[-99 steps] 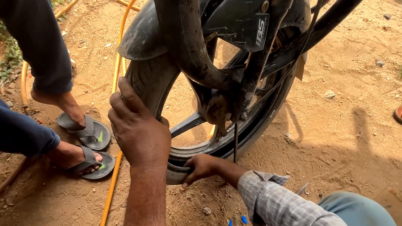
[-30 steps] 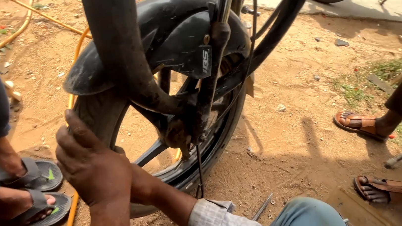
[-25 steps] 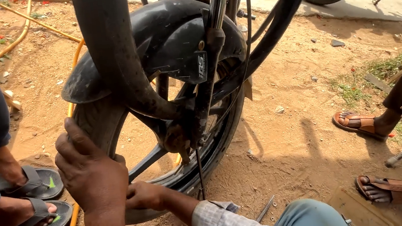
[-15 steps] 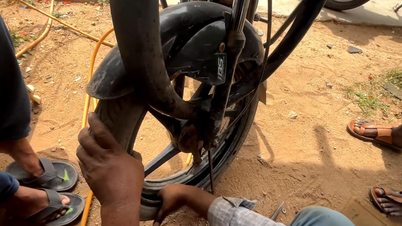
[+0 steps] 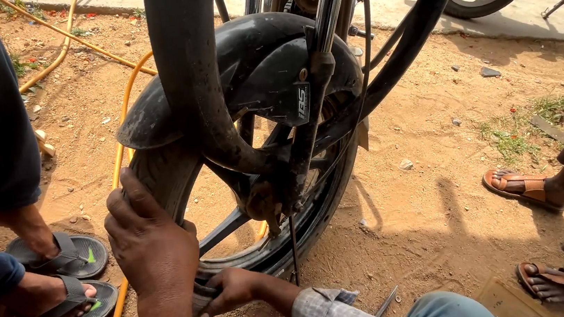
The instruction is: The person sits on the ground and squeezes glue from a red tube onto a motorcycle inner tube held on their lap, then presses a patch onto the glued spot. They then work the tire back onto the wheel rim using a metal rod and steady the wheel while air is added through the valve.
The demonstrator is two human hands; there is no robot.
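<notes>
Presently, your left hand (image 5: 151, 245) lies spread on the motorcycle tyre (image 5: 158, 175), beneath the black mudguard (image 5: 252, 71). Your right hand (image 5: 229, 290) grips the tyre's lower edge, fingers curled; yellow hose (image 5: 116, 176) behind, on the dirt

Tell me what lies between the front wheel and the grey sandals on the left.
In the head view, a yellow hose runs over the dirt between the front wheel's tyre and the grey sandals.

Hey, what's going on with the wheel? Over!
Left hand pressing on tire. Right hand gripping tire's bottom edge. Yellow hose lying behind wheel.
</notes>
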